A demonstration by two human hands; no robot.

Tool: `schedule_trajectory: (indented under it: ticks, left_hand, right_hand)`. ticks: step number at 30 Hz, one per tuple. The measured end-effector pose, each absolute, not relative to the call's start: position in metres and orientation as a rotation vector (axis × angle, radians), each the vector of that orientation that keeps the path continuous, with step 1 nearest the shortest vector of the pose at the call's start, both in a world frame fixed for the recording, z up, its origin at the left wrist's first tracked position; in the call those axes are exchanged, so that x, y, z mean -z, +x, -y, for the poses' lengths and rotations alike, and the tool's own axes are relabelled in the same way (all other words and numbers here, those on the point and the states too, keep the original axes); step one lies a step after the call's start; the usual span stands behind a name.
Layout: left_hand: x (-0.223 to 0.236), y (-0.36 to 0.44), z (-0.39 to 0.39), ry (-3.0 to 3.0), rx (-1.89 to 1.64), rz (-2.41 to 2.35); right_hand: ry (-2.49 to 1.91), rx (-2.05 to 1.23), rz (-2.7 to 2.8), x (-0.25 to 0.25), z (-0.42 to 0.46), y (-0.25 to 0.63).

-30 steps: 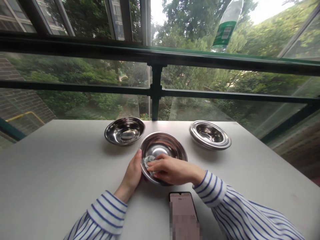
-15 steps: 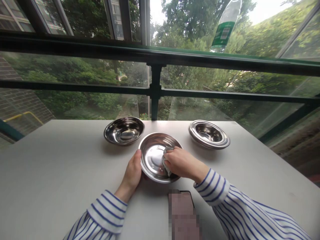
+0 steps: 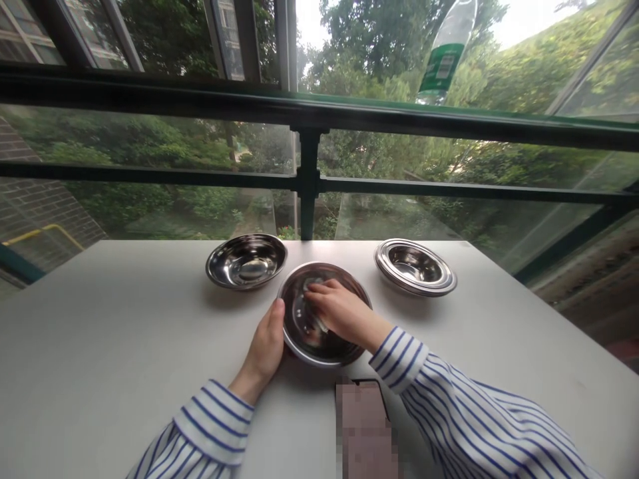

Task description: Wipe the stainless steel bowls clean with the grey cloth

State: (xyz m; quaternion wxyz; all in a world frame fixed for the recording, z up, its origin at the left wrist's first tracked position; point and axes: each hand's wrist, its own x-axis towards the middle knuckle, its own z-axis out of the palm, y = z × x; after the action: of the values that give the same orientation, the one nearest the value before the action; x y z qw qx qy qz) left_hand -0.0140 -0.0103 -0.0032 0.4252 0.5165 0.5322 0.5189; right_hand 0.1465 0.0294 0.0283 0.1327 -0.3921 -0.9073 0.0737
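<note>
A shiny steel bowl [image 3: 305, 332] sits on the white table [image 3: 124, 332] in front of me, tilted a little toward me. My left hand [image 3: 265, 349] grips its left rim. My right hand [image 3: 337, 309] is inside the bowl, fingers closed over a small grey cloth that is mostly hidden under them, pressed against the far inner wall. Both arms wear blue-and-white striped sleeves.
A second steel bowl [image 3: 246, 260] stands at the back left, and a stack of steel bowls [image 3: 415, 266] at the back right. A phone [image 3: 364, 426] lies near the table's front edge. A glass railing [image 3: 309, 179] runs behind the table, with a plastic bottle [image 3: 442, 56] on its top rail.
My right hand with the cloth swept from the bowl's near left side to the right, then up to the far inner side. My left hand stayed on the rim.
</note>
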Motion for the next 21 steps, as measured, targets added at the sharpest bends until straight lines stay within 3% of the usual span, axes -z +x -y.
schedule_trajectory:
  ticks: [4,12,18,21]
  left_hand:
    - [0.002,-0.011,0.011,1.322,-1.281,-1.35]
    - [0.007,-0.016,0.008,1.284,-1.295,-1.348]
    - [0.002,-0.012,0.012,1.398,-1.351,-1.325]
    - [0.0,-0.01,0.013,1.444,-1.366,-1.308]
  right_hand:
    - [-1.206,-0.21,2.564,-0.025,-0.037,0.16]
    - [-0.89,-0.46,2.617,-0.033,-0.023,0.124]
    - [-0.692,-0.703,2.828,-0.051,-0.002,0.165]
    - [-0.798,-0.714,2.892,-0.057,0.003,0.181]
